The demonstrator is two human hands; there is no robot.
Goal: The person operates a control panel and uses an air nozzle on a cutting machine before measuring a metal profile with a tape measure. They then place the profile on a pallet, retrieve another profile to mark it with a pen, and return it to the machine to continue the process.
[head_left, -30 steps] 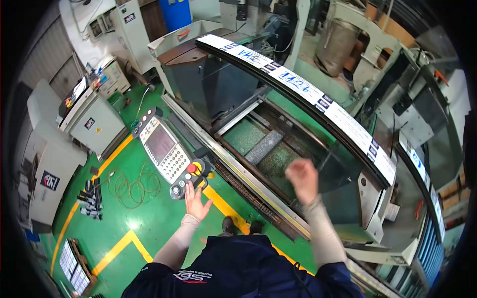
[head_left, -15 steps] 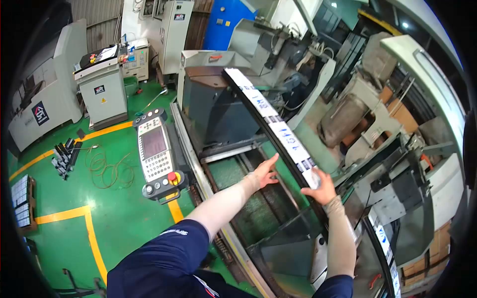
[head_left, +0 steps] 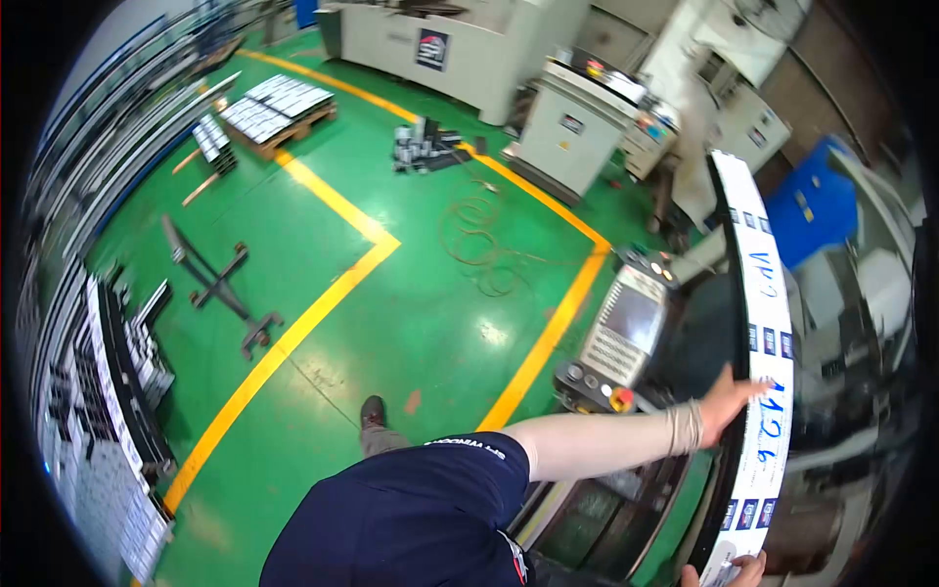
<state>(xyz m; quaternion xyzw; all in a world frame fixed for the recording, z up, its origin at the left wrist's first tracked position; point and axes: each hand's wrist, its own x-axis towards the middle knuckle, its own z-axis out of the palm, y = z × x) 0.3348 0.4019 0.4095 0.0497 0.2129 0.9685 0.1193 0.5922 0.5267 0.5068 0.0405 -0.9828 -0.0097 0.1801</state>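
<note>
Profile [head_left: 773,367], long and black-sided with white printed film along its face, lies across both hands, reaching far past the left fingers and running out of view by the right ones. Left hand [head_left: 727,406] grips its black edge, fingertips on the film beside the blue handwritten 1126. Right hand [head_left: 747,569], partly cut off below, clasps it with thumb and fingers on opposite sides. Left of the left fingers, fairly near, is a keypad control panel [head_left: 626,318] with a red emergency-stop button [head_left: 621,398]. Well apart from those fingers, farther left, a cable [head_left: 476,235] lies coiled on green floor [head_left: 430,323]; beyond them stands a blue cabinet [head_left: 810,201].
</note>
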